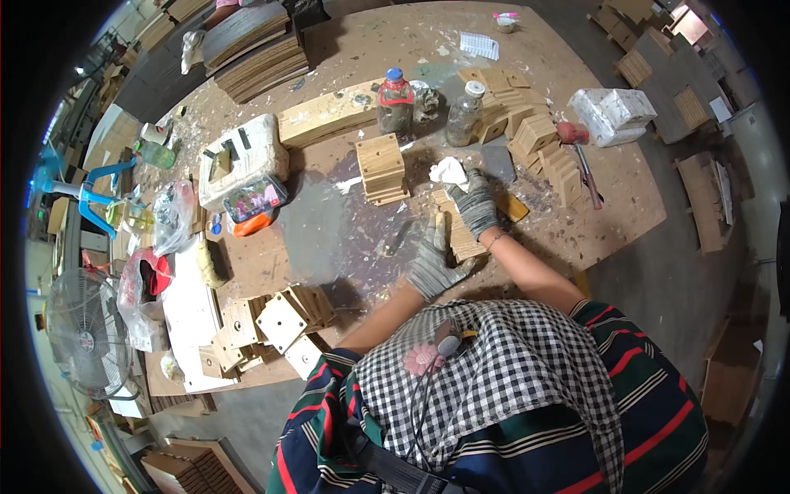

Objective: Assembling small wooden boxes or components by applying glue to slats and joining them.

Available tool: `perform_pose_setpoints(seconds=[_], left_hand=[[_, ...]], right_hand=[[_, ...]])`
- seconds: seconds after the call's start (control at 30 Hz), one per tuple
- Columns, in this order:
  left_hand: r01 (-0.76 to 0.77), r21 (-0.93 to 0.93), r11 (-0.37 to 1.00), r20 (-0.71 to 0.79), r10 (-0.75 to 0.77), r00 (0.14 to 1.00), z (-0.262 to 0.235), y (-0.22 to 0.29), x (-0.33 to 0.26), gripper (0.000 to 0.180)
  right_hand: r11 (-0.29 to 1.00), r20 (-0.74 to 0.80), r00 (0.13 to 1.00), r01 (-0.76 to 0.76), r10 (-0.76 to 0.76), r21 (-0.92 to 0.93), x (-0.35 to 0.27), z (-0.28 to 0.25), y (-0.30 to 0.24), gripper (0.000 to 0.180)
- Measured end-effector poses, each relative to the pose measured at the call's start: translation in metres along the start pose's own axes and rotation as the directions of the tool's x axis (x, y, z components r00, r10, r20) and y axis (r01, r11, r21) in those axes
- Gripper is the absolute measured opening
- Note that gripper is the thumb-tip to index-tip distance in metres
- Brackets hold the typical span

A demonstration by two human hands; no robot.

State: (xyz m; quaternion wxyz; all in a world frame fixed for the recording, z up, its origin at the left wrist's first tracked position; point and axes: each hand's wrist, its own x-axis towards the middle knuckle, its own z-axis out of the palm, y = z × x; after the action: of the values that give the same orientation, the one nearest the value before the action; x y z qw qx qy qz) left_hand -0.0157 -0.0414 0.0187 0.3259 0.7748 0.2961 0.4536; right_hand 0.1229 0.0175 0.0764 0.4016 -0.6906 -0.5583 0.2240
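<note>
Bracing a stack of wooden pieces (462,233) on the desk (260,270) looks like the step in hand. The left hand (443,263), gloved, cups the near end of the stack, its grip apparently grasping it, thumb along the left side. The right hand (475,207), also gloved, lies against the far right part; whether its grip is clenched I cannot tell. A crumpled white wad (448,171) sits at the right fingertips, perhaps touching them.

Left of and beyond the left grip stands a neat pile of drilled square wooden plates (381,169); past the right grip is a white-capped bottle (467,115), with stepped wooden blocks (535,132) to its right. As I judge it, the next move calls for level pressure from both sides, keeping the layers' edges flush.
</note>
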Motion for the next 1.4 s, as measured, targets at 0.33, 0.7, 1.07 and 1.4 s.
perform_pose_setpoints(seconds=[0.33, 0.7, 1.07, 1.4], left_hand=[[0.594, -0.72, -0.358, 0.692, -0.426, 0.583, -0.014, 0.007, 0.048, 0.072], [0.343, -0.821, 0.456, 0.376, -0.018, 0.926, -0.013, -0.013, 0.035, 0.106], [0.534, -0.732, -0.424, 0.669, -0.298, 0.681, 0.005, -0.044, 0.031, 0.052], [0.597, -0.802, 0.026, 0.585, -0.173, 0.792, 0.003, -0.045, 0.024, 0.06]], right_hand=[[1.0, 0.007, 1.0, 0.015, -0.015, -0.015, -0.003, -0.006, -0.013, 0.036], [0.999, 0.005, 1.0, -0.025, 0.025, -0.022, -0.002, -0.001, -0.008, 0.037], [0.994, -0.033, 0.999, 0.034, -0.038, -0.108, -0.002, 0.005, 0.0, 0.04], [0.99, -0.026, 1.0, 0.013, -0.017, -0.142, -0.002, 0.006, 0.004, 0.04]])
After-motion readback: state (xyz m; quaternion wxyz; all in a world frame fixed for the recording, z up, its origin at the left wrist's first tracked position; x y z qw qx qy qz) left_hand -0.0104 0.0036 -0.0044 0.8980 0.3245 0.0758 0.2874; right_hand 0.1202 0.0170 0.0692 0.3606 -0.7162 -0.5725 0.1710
